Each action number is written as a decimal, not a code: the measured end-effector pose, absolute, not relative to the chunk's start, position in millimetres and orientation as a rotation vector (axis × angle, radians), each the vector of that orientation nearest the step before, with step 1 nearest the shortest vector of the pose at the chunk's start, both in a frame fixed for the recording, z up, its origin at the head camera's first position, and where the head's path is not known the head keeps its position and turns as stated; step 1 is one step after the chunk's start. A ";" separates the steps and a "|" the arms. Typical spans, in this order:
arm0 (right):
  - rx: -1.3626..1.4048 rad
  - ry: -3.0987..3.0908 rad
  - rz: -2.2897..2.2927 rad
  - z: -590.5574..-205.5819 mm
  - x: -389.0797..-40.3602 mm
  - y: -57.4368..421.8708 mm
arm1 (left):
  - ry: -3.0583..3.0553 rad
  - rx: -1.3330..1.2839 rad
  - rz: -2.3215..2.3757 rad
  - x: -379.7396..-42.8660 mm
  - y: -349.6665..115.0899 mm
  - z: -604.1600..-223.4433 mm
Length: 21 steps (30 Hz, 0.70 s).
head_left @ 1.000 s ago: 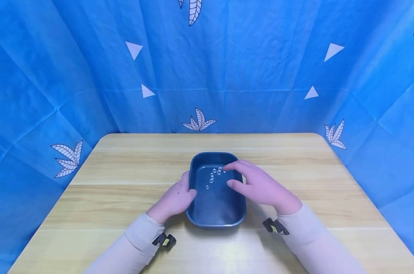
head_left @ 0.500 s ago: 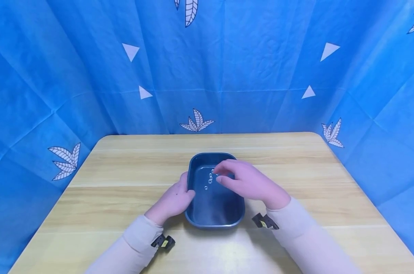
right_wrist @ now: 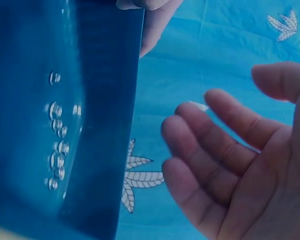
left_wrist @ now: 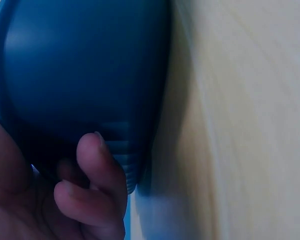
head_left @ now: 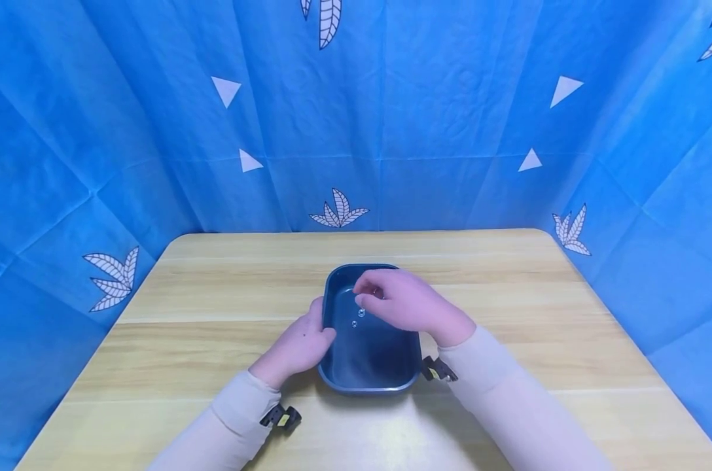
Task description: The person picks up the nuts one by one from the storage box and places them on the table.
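A dark blue rectangular tub (head_left: 370, 366) with rounded corners stands in the middle of the table. My left hand (head_left: 297, 341) grips its left wall, thumb over the rim; in the left wrist view the curled fingers (left_wrist: 100, 172) lie against the tub's outside. Small shiny rings that look like metal nuts (right_wrist: 55, 110) lie in a loose row on the tub floor in the right wrist view. My right hand (head_left: 411, 302) hovers over the tub's far right part, fingers loosely bent, and hides most nuts from the head view. The right wrist view shows nothing between its fingers.
The tub rests on a light wood-grain table (head_left: 214, 288) with rounded far corners. A blue curtain (head_left: 450, 118) with white leaves and triangles hangs behind and at both sides. Each wrist wears a small black camera mount (head_left: 282, 417).
My right hand has moved left over the tub, its fingers bending more, and now covers most of the nuts. My left hand has kept its hold on the tub.
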State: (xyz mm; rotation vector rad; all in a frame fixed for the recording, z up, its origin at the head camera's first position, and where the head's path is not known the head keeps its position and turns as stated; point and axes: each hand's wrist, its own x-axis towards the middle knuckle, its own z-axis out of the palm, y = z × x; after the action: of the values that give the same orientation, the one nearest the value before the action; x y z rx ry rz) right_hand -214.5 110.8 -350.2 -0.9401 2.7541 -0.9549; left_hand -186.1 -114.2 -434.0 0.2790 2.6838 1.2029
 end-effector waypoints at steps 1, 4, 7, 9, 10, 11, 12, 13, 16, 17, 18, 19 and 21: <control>-0.920 2.759 -0.941 -350.4 -216.2 108.8 | 2.684 0.280 1.201 -185.9 -114.0 -433.9; -0.871 2.784 -0.874 -352.5 -222.2 103.0 | 2.688 0.280 1.196 -185.3 -113.6 -433.5; -0.835 2.791 -0.803 -353.5 -227.0 97.1 | 2.701 0.286 1.182 -185.8 -113.5 -434.1; -0.824 2.788 -0.744 -354.7 -229.9 93.0 | 2.709 0.294 1.174 -186.4 -113.5 -434.6; -0.823 2.781 -0.709 -355.5 -231.4 90.4 | 2.714 0.298 1.167 -186.8 -113.7 -435.0; -0.825 2.773 -0.674 -356.8 -233.0 87.7 | 2.720 0.306 1.163 -187.2 -114.0 -435.5; -0.829 2.764 -0.641 -357.9 -234.4 84.9 | 2.725 0.311 1.160 -187.5 -114.3 -435.9; -0.834 2.752 -0.611 -359.2 -235.7 82.1 | 2.728 0.317 1.159 -187.7 -114.6 -436.0; -0.838 2.728 -0.516 -363.8 -239.4 73.4 | 2.724 0.325 1.161 -187.8 -115.5 -435.9; -0.834 2.717 -0.486 -365.7 -240.2 70.7 | 2.718 0.326 1.164 -187.7 -115.7 -435.8; -0.830 2.705 -0.456 -367.6 -240.6 68.2 | 2.715 0.329 1.167 -187.5 -115.9 -435.8; -0.828 2.696 -0.421 -370.1 -241.2 65.8 | 2.714 0.336 1.168 -187.3 -116.0 -435.5; -0.823 2.677 -0.353 -375.2 -241.8 61.8 | 2.710 0.341 1.173 -186.9 -116.1 -434.9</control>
State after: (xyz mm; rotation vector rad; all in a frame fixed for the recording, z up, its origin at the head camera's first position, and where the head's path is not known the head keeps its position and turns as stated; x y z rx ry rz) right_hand -241.8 61.8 -375.2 -0.8226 2.6774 -0.3533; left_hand -186.9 -116.1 -434.9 0.3412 2.7103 1.1727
